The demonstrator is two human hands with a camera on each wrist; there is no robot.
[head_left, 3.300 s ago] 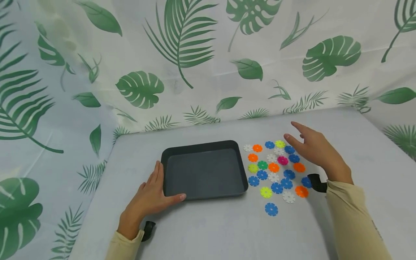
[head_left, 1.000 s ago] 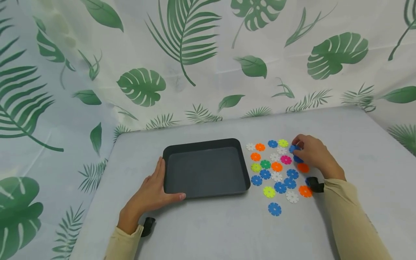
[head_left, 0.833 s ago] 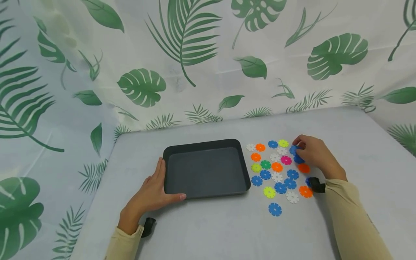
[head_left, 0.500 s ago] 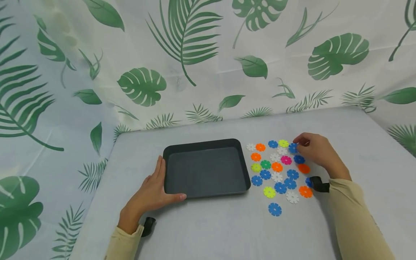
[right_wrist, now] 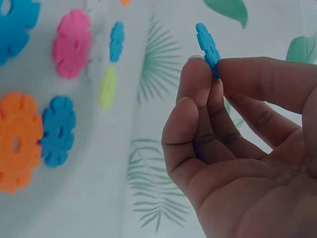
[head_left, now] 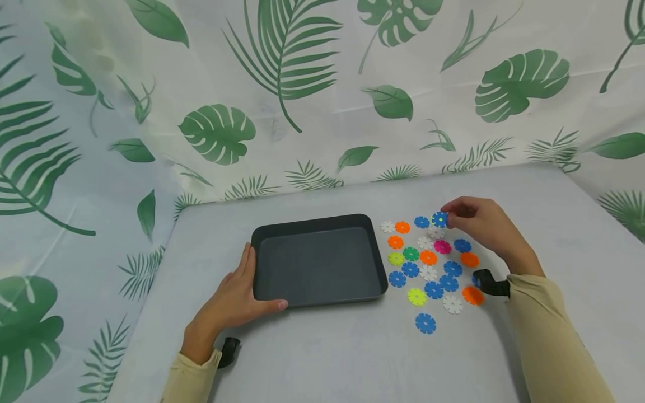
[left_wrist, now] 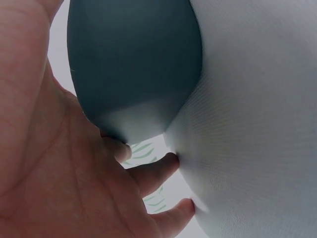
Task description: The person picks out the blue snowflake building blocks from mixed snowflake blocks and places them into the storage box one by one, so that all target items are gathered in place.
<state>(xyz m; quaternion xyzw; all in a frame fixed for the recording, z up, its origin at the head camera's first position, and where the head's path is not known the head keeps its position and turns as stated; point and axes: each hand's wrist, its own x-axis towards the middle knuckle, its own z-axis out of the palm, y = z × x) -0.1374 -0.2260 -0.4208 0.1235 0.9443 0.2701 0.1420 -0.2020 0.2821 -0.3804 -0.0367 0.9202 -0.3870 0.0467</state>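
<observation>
Between thumb and fingertips my right hand pinches a blue interlocking disc, held up above the back of the spread of discs. The right wrist view shows this notched blue disc edge-on, with the fingers curled behind it. My left hand rests at the near left corner of a dark grey rectangular tray, fingers laid along its left side and thumb at its front edge. In the left wrist view, fingertips touch the pale surface beside the tray wall.
Right of the tray lie several flat discs in blue, orange, white, yellow, green and pink, such as a pink disc and a lone blue disc nearest the front. A leaf-patterned cloth hangs behind the white table.
My right hand came down onto the discs, took hold of a blue one at the back right, and has lifted it up and to the left. The left hand stays at the tray.
</observation>
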